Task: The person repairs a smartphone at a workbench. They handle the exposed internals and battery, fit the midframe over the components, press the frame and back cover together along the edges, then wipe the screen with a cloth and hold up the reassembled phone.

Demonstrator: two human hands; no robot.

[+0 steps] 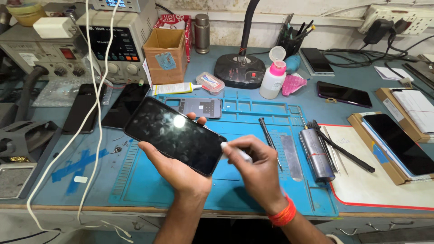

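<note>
My left hand [181, 169] holds a black smartphone [174, 134] from underneath, screen up and tilted, above the blue work mat [235, 180]. My right hand [255, 169] is closed around a small white tube-like tool [235, 151] whose tip touches the phone's right edge. An orange band sits on my right wrist. A phone back frame [199, 107] lies on the mat just behind the held phone.
A screwdriver [269, 138], metal spatula [291, 156] and grey cylinder [315, 154] lie right of my hands. A white bottle with pink cap [273, 77], lamp base [239, 70], cardboard box [165, 56], power supply [115, 40], white cables [95, 113] and several phones surround the mat.
</note>
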